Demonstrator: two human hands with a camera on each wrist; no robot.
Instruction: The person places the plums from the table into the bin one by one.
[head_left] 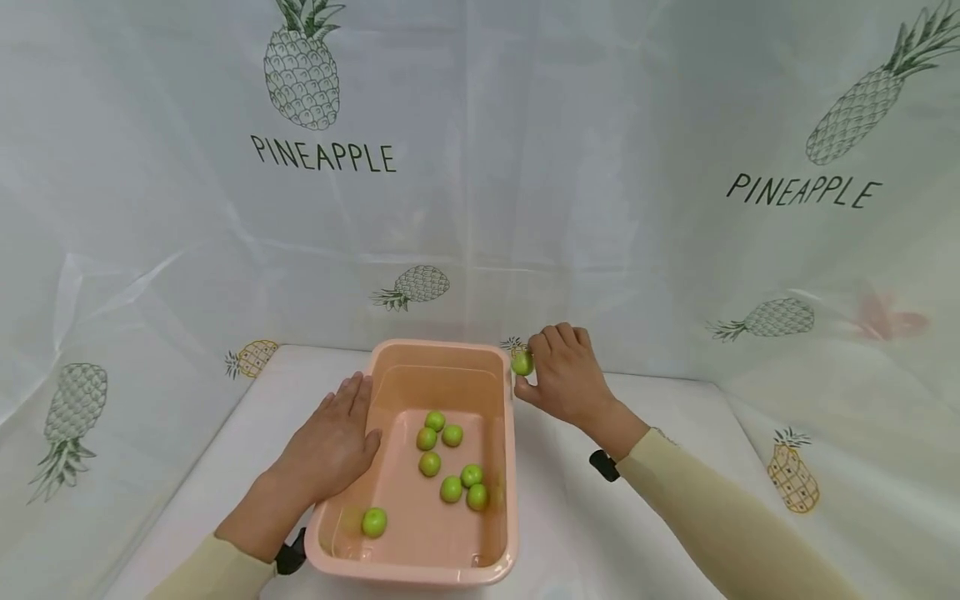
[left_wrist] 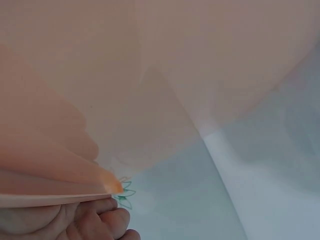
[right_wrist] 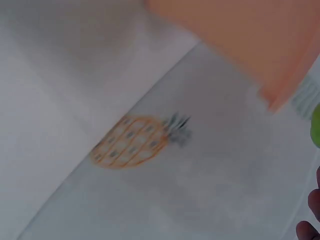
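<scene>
A peach-pink plastic basin [head_left: 411,517] holds several small round green fruits [head_left: 430,463], scattered over its floor. My left hand [head_left: 330,446] rests along the basin's left rim with its fingers straight and the thumb over the edge; fingers [left_wrist: 112,222] show beside the rim in the left wrist view. Just beyond the basin's far right corner, my right hand [head_left: 566,375] pinches one green fruit [head_left: 522,362] between thumb and fingers, at about rim height. Only a sliver of that fruit [right_wrist: 316,126] shows at the edge of the right wrist view.
The basin stands on a white-covered table [head_left: 637,500]. Behind and around it hangs a pale sheet [head_left: 570,167] printed with pineapples and lettering. A dark band [head_left: 604,465] is on the right wrist, and another dark band [head_left: 291,553] on the left.
</scene>
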